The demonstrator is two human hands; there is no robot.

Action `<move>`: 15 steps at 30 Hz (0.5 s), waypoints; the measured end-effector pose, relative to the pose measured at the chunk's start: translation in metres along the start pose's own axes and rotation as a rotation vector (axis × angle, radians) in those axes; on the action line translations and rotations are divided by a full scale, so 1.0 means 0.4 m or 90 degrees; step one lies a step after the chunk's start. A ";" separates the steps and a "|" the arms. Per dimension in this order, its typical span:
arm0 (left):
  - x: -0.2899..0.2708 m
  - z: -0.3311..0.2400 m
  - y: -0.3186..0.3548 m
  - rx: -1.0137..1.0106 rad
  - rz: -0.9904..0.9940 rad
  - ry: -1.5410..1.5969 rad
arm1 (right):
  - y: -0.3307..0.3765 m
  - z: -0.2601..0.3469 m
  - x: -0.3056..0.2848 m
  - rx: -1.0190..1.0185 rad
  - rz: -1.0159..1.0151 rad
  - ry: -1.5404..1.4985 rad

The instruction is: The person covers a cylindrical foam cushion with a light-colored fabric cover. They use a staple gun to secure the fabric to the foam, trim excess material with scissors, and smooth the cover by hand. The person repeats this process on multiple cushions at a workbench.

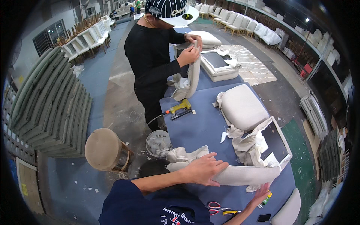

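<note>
A long, curved beige upholstered chair cushion (247, 175) stands on its side in front of me, loose fabric hanging at its left end. My left hand (204, 169) grips its padded face, fingers over the top and thumb lower down. Beneath the cushion's right end, my right hand (260, 195) has its fingers stretched out against the fabric edge. A small green and yellow item (267, 198) is beside those fingers. Near my right forearm lie red-handled scissors (214, 208) and a yellow-handled cutter (229, 212). Behind the cushion rests a frame with gathered beige fabric (245, 148).
The blue table (198, 129) also holds a padded seat (243, 107), a yellow staple gun (180, 108), a phone (264, 218) and a pale padded panel (288, 210). A scrap bucket (158, 143) and round stool (103, 149) stand left. A co-worker (150, 56) handles another cushion across the table.
</note>
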State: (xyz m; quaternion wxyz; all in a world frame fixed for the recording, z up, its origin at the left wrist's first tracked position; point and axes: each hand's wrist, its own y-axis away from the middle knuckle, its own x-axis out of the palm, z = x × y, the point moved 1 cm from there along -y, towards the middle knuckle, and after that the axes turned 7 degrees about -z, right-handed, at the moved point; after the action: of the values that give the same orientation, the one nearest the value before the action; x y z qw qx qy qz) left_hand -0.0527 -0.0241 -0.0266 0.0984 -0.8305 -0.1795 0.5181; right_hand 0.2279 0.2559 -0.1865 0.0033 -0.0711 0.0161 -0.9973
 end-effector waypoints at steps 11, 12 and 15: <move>-0.010 0.305 0.277 -0.270 -0.529 0.227 | -0.064 -0.226 0.110 -0.038 0.247 0.056; 0.039 0.373 0.342 -0.407 -0.516 0.468 | -0.026 -0.189 0.175 -0.033 0.286 0.085; 0.262 0.527 0.463 -0.860 -0.475 0.842 | 0.011 -0.166 0.217 -0.012 0.313 0.181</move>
State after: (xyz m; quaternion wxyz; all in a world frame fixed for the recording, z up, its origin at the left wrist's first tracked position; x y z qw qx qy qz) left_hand -0.1635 -0.1567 -0.2714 -0.1564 -0.7236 -0.5919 -0.3187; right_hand 0.1325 0.2527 -0.2400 0.2418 0.0755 0.0423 -0.9665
